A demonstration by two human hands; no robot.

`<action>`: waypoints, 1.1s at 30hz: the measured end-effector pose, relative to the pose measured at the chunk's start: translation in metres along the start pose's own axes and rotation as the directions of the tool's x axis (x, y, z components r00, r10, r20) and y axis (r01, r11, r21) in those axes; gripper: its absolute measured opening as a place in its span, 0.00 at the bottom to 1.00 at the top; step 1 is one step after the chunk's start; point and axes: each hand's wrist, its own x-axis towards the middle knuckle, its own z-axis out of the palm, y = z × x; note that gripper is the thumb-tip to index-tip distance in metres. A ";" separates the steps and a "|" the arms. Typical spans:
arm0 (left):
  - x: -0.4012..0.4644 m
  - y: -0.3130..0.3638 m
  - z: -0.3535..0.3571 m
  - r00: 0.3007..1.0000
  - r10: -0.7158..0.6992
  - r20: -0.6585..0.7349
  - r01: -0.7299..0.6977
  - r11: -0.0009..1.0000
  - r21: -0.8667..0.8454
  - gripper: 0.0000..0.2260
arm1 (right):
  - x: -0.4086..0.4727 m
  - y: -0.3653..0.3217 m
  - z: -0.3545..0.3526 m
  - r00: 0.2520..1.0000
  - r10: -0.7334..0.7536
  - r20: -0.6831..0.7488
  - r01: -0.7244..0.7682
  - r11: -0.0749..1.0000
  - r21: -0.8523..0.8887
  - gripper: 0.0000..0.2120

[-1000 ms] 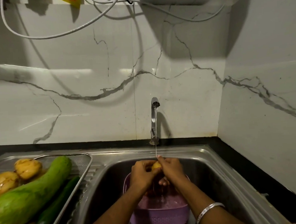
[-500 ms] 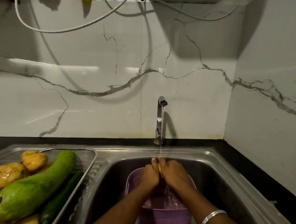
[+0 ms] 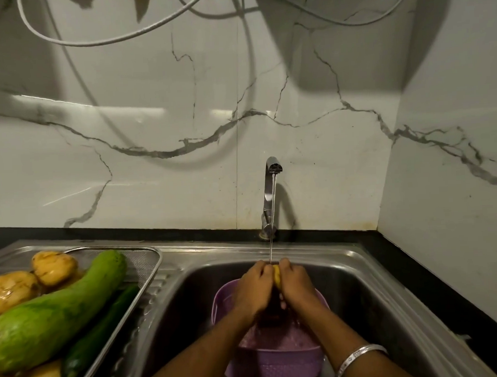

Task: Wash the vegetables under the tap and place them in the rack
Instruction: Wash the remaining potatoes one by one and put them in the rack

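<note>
Unmoved: left hand (image 3: 254,289), right hand (image 3: 297,288) | clasp smooth yellow potato (image 3: 277,276) (mostly hidden)

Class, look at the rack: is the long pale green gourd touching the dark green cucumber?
Touching. The head view shows the gourd lying against the cucumber along its side, no gap.
</note>
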 end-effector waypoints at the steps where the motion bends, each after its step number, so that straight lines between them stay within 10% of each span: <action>1: -0.003 0.004 0.000 0.993 -0.094 0.073 0.106 0.979 -0.174 0.12 | 0.000 0.001 0.000 0.998 -0.043 -0.046 0.041 0.998 -0.051 0.25; 8: -0.011 0.008 -0.006 0.871 -0.261 0.416 0.435 0.802 -0.409 0.22 | 0.000 0.002 -0.006 0.988 -0.136 -0.078 0.129 0.988 -0.088 0.25; 25: -0.003 -0.004 0.004 0.932 -0.300 0.202 0.342 0.913 -0.221 0.17 | 0.010 0.009 0.001 0.995 0.086 0.048 -0.070 0.963 -0.261 0.29; 33: 0.002 -0.016 0.011 0.991 -0.096 0.092 0.093 0.995 0.035 0.13 | 0.000 0.010 0.005 0.985 0.096 0.145 -0.058 0.967 -0.249 0.33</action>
